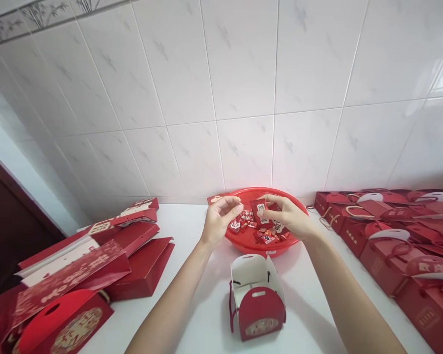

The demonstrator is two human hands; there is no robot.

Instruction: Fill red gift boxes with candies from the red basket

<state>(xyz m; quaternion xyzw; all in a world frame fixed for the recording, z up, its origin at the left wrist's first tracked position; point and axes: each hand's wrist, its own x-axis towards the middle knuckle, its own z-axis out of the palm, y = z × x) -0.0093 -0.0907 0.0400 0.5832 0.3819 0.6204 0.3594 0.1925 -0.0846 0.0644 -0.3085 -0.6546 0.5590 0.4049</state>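
My right hand (290,216) pinches a red wrapped candy packet (260,212) with pale lettering, held over the red plastic basket (243,246). More red candies (266,237) lie loose inside it. At the basket's left rim is my left hand (221,219), its fingers curled and the thumb close to the fingertips. Whether anything sits in that pinch cannot be made out. Nearer to me stands a small dark red gift box (262,314) with its top open and a white inside. A dark red cord hangs at its left side.
Red boxes and folded cartons (84,265) are piled on the left of the white table (192,314). Rows of closed red gift boxes (384,255) with cords and handles fill the right side. A tiled wall (243,98) rises right behind the basket.
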